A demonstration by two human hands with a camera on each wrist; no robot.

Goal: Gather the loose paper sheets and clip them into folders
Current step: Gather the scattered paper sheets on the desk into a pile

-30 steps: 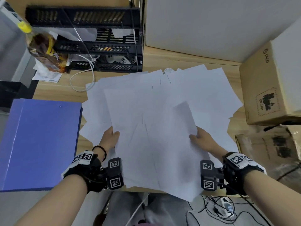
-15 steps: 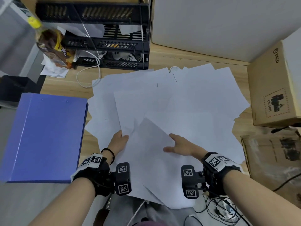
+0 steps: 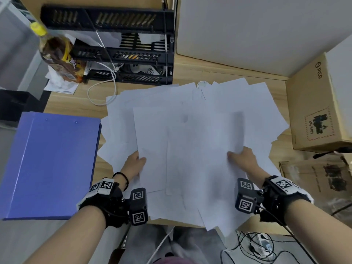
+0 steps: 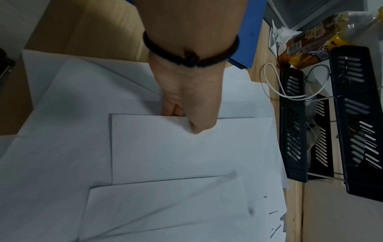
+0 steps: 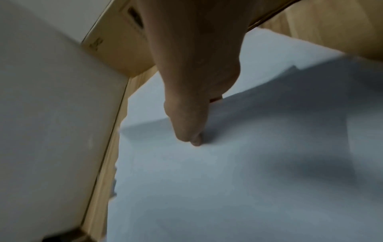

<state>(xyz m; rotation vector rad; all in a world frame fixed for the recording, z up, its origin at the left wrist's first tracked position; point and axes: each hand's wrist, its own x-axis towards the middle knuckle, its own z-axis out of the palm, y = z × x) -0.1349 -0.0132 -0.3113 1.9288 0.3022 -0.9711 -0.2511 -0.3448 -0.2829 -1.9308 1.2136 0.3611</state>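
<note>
Blue folder (image 3: 51, 164): closed, flat at the left of the worktop (image 3: 76, 103), nothing clipped in it that shows.
Bottle (image 3: 57, 56), white cable (image 3: 106, 86) and black tray rack (image 3: 123, 50): at the back left.
Left hand (image 3: 133, 162): thumb on top, fingers (image 4: 172, 106) tucked under the left edge of a sheet, pinching it.
Paper sheets (image 3: 190, 130): a loose, overlapping spread across the middle, some hanging over the near edge.
Right hand (image 3: 242, 159): thumb on top of a sheet's right edge, fingers beneath it, pinching; the view is blurred.
Cardboard box (image 3: 314, 111): at the right.
Progress, as judged: gathering barely begun; squaring, moving and clipping remain.
</note>
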